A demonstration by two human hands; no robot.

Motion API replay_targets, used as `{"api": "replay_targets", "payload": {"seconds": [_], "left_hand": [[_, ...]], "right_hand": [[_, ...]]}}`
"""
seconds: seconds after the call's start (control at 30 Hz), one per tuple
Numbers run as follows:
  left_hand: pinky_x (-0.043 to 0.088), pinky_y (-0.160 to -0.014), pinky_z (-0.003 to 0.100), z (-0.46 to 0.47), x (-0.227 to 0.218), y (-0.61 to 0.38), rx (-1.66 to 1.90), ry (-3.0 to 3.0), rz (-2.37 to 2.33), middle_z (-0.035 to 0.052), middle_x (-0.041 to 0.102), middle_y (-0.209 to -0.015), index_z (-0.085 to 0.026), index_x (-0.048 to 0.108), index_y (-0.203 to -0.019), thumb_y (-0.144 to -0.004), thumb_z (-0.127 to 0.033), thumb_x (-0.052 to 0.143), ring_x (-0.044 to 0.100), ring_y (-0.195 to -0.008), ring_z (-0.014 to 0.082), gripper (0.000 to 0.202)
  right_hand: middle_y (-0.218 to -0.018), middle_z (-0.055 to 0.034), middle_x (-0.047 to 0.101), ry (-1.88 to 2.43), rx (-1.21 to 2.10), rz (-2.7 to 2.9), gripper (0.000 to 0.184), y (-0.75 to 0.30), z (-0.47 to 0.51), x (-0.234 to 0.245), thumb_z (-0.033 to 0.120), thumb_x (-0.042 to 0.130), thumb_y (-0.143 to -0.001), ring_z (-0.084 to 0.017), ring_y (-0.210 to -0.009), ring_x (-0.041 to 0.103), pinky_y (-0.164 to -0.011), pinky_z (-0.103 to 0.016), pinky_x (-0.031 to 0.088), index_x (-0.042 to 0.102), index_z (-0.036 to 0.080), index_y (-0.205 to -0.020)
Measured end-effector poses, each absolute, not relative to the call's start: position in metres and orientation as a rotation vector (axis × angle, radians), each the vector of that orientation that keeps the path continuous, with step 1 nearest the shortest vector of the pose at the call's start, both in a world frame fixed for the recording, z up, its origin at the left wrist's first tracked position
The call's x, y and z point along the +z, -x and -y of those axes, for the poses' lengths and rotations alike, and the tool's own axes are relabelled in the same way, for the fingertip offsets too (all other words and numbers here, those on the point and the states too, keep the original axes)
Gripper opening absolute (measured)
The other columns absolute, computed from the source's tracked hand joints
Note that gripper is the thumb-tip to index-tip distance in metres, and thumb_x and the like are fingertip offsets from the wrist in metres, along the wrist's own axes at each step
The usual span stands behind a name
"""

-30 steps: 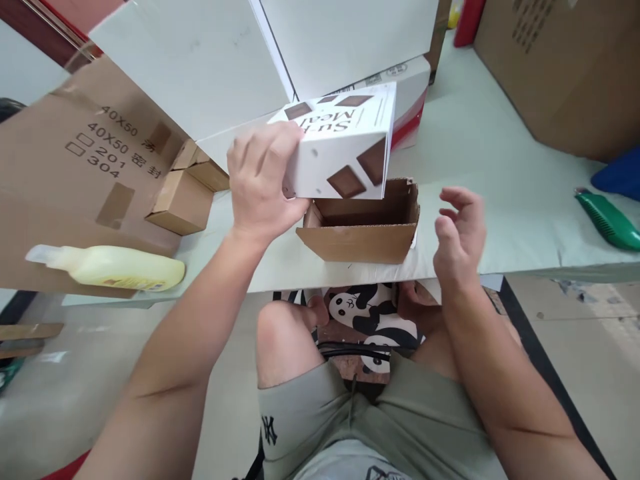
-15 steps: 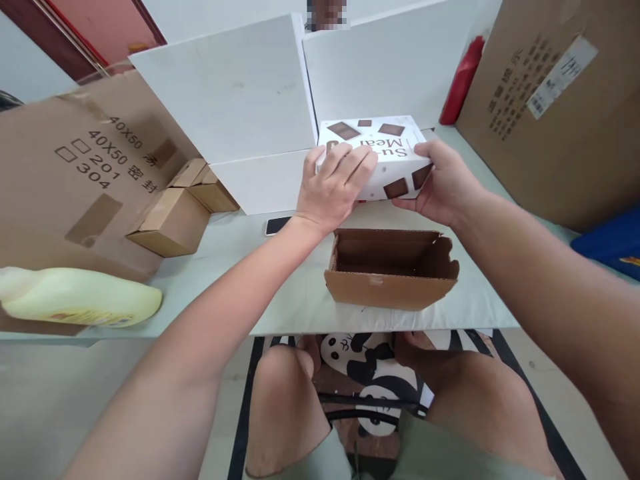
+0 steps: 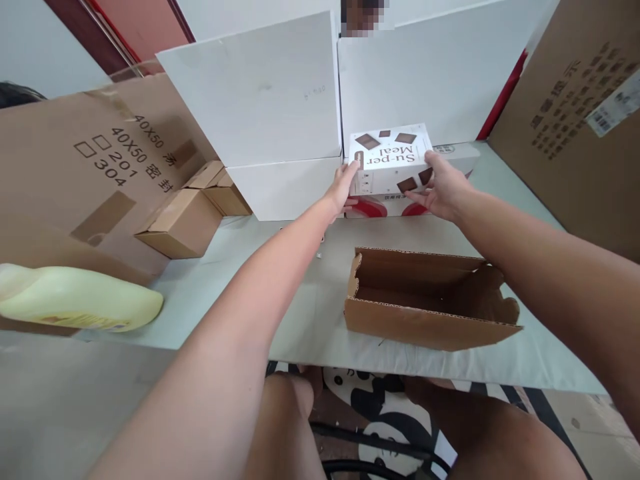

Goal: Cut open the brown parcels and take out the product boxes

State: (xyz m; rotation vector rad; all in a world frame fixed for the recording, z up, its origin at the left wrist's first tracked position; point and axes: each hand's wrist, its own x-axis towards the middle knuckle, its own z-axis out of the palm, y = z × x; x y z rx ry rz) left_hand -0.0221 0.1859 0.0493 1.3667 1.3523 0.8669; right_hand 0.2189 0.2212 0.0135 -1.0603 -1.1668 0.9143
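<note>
A white Su-per Meal box (image 3: pixel 390 160) printed with brown squares is held between my two hands. My left hand (image 3: pixel 345 187) grips its left end, and my right hand (image 3: pixel 445 187) grips its right end with the thumb near the top edge. Directly below it lies a white and red box (image 3: pixel 387 207), against the white panels; I cannot tell whether the two boxes touch fully. Nearer to me on the table stands an open brown cardboard box (image 3: pixel 400 323), with no contents visible inside. My right forearm passes over its right corner.
White boards (image 3: pixel 255 100) stand upright at the back. Small brown cartons (image 3: pixel 185 220) and a big cardboard box (image 3: pixel 100 173) are on the left, with a pale yellow bottle (image 3: pixel 85 300) lying in front. Another large carton (image 3: pixel 580 133) stands at the right. Part of a person shows behind the boards.
Both hands have moved the Su-per Meal box away from me, over the white and red box. My left hand has shifted from its top to its left end. The view has moved too.
</note>
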Motion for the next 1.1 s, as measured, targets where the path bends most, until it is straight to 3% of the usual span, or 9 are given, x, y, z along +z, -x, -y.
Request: {"api": "replay_targets", "payload": {"seconds": [0.13, 0.3, 0.5, 0.6, 0.7, 0.8, 0.9, 1.0, 1.1], "left_hand": [[0.06, -0.093, 0.041, -0.207, 0.05, 0.017, 0.917, -1.234, -1.353, 0.0105, 0.075, -0.116, -0.026, 0.056, -0.141, -0.098, -0.081, 0.034, 0.073, -0.108, 0.0275, 0.073], [0.055, -0.07, 0.038, -0.205, 0.06, 0.005, 1.073, -0.998, -1.494, 0.0072, 0.064, -0.079, -0.026, 0.065, -0.102, -0.096, -0.057, 0.052, 0.065, -0.078, 0.0242, 0.034], [0.044, -0.06, 0.03, -0.149, 0.072, 0.004, 1.148, -1.033, -1.23, 0.0019, 0.057, -0.078, -0.03, 0.062, -0.126, -0.098, -0.056, 0.052, 0.053, -0.063, 0.0173, 0.04], [0.047, -0.067, 0.029, -0.099, 0.072, 0.025, 1.129, -1.106, -1.165, 0.002, 0.06, -0.087, -0.033, 0.058, -0.136, -0.097, -0.043, 0.053, 0.059, -0.074, 0.0176, 0.041], [0.053, -0.088, 0.036, -0.053, 0.061, 0.048, 1.046, -1.379, -1.161, 0.0057, 0.065, -0.106, -0.031, 0.068, -0.122, -0.088, -0.044, 0.062, 0.064, -0.104, 0.0243, 0.037], [0.046, -0.113, 0.048, -0.027, 0.039, 0.056, 0.968, -1.649, -1.202, 0.0105, 0.06, -0.133, -0.027, 0.076, -0.104, -0.082, -0.049, 0.066, 0.051, -0.138, 0.0345, 0.033], [0.043, -0.118, 0.05, -0.021, 0.012, 0.044, 1.041, -1.637, -1.224, 0.0107, 0.051, -0.149, -0.028, 0.074, -0.111, -0.076, -0.047, 0.068, 0.039, -0.152, 0.0367, 0.041], [0.052, -0.1, 0.04, -0.024, -0.012, 0.027, 1.16, -1.484, -1.163, 0.0086, 0.059, -0.132, -0.029, 0.068, -0.122, -0.072, -0.043, 0.07, 0.059, -0.122, 0.0289, 0.051], [0.048, -0.075, 0.03, -0.027, -0.028, 0.015, 1.221, -1.307, -1.082, 0.0006, 0.056, -0.091, -0.028, 0.067, -0.118, -0.073, -0.04, 0.071, 0.054, -0.08, 0.0179, 0.047]], "right_hand": [[-0.122, -0.0151, 0.069, 1.274, 1.251, 0.883, 0.047, -0.211, -0.215, 0.024, 0.063, 0.065, -0.091, -0.032, -0.108, 0.075, -0.09, -0.055, 0.067, 0.059, 0.025, -0.118], [-0.128, -0.015, 0.068, 1.327, 1.21, 0.868, 0.046, -0.2, -0.194, 0.042, 0.054, 0.067, -0.093, -0.03, -0.113, 0.073, -0.094, -0.052, 0.067, 0.06, 0.025, -0.127], [-0.118, -0.0126, 0.072, 1.214, 1.131, 0.739, 0.037, -0.231, -0.135, 0.058, 0.046, 0.058, -0.097, -0.025, -0.108, 0.074, -0.094, -0.039, 0.067, 0.061, 0.022, -0.125], [-0.125, -0.0114, 0.071, 1.215, 1.023, 0.653, 0.037, -0.286, -0.091, 0.04, 0.039, 0.043, -0.1, -0.021, -0.109, 0.075, -0.096, -0.034, 0.064, 0.062, 0.024, -0.128], [-0.126, -0.0114, 0.069, 1.501, 0.903, 0.469, 0.041, -0.344, -0.049, 0.004, 0.039, 0.033, -0.103, -0.022, -0.111, 0.074, -0.093, -0.034, 0.064, 0.058, 0.03, -0.134], [-0.116, -0.014, 0.068, 1.681, 0.917, 0.299, 0.041, -0.377, -0.022, -0.032, 0.037, 0.038, -0.105, -0.024, -0.099, 0.073, -0.085, -0.038, 0.065, 0.053, 0.029, -0.143], [-0.115, -0.012, 0.068, 1.784, 0.975, 0.202, 0.044, -0.384, -0.018, -0.052, 0.044, 0.053, -0.106, -0.019, -0.093, 0.07, -0.081, -0.035, 0.063, 0.054, 0.022, -0.144], [-0.123, -0.0103, 0.069, 1.862, 1.023, 0.231, 0.046, -0.381, -0.031, -0.056, 0.053, 0.059, -0.105, -0.017, -0.1, 0.069, -0.086, -0.035, 0.062, 0.062, 0.018, -0.135], [-0.121, -0.0098, 0.07, 1.948, 1.062, 0.302, 0.043, -0.379, -0.05, -0.053, 0.051, 0.061, -0.105, -0.017, -0.1, 0.069, -0.087, -0.036, 0.063, 0.066, 0.017, -0.13]]}}
